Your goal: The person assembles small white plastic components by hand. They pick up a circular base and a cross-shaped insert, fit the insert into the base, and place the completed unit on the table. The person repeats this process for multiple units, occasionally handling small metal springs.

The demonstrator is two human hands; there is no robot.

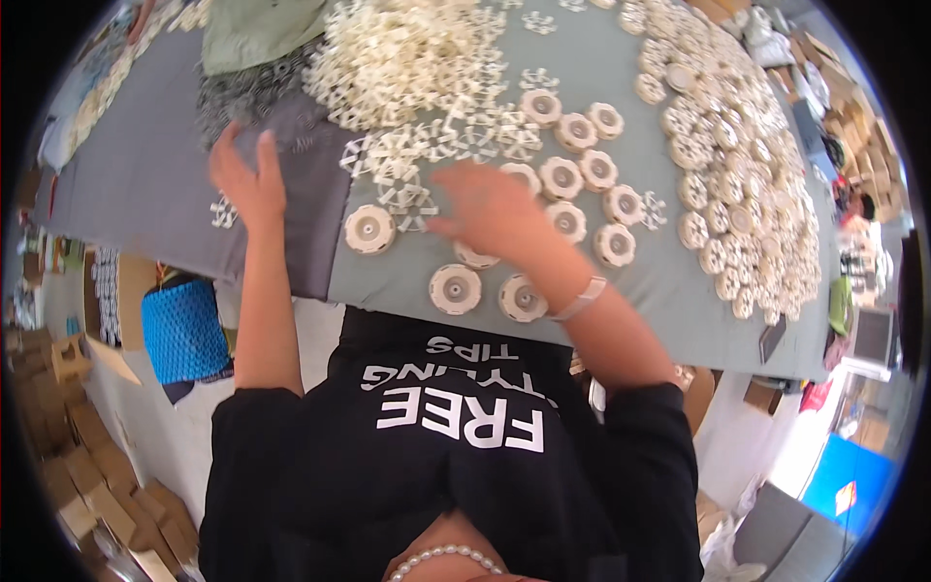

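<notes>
My left hand is raised over the grey part of the table, thumb and fingers spread, with nothing visible in it. Just beyond its fingertips lies a dark heap of small metal springs, and a small white clip-like part rests beside the wrist. My right hand is smeared by motion above the front of the white pronged plastic pieces; whether it holds anything cannot be made out. Scalloped cream round knobs lie around it, one partly hidden under the palm. Another round knob sits between my hands.
A large spread of cream round parts covers the table's right side. Green-grey cloth lies over the springs at the back. Below the left edge are a blue woven-looking seat and cardboard boxes on the floor.
</notes>
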